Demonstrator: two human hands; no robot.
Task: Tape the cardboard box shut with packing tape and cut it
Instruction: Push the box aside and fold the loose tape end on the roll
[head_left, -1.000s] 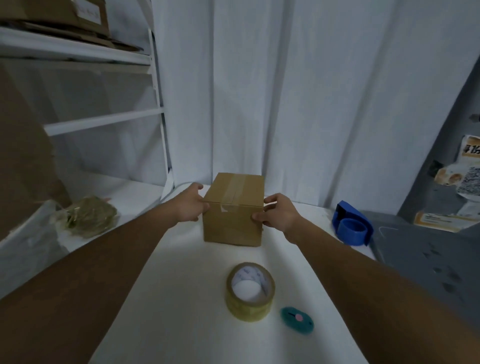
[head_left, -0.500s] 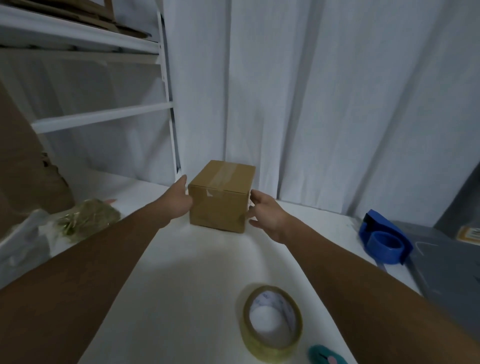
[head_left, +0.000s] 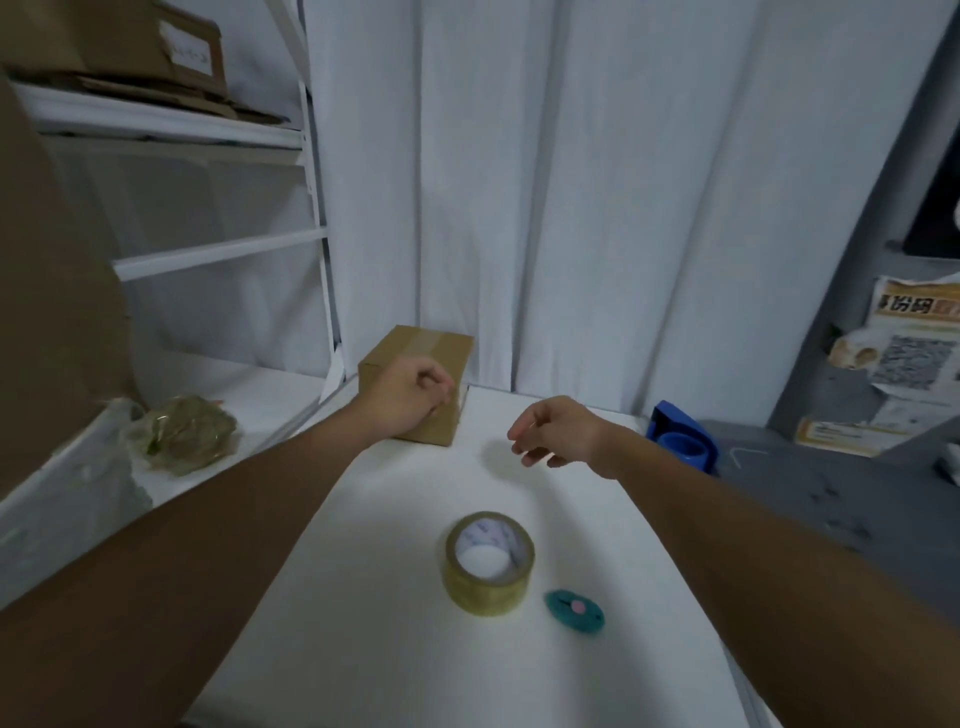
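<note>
A small brown cardboard box (head_left: 434, 347) stands at the back of the white table (head_left: 384, 654), its flaps down and a strip of clear tape along the top seam. My left hand (head_left: 405, 397) hangs in front of the box's near face with fingers curled in, holding nothing; whether it touches the box I cannot tell. My right hand (head_left: 556, 431) hovers apart from the box, to its right, fingers loosely bent and empty. A roll of packing tape (head_left: 488, 564) lies flat in the near middle. A small teal cutter (head_left: 574, 610) lies just right of the roll.
A blue tape dispenser (head_left: 680, 441) sits at the table's right back edge, beside a grey surface (head_left: 831, 499). A crumpled wad of plastic (head_left: 182, 434) lies on the left shelf unit (head_left: 218, 254). White curtains (head_left: 571, 208) close off the back.
Both hands have let go of the box after pushing it back and left. My right hand has drawn away to the right; my left hand has curled shut in front of the box.
</note>
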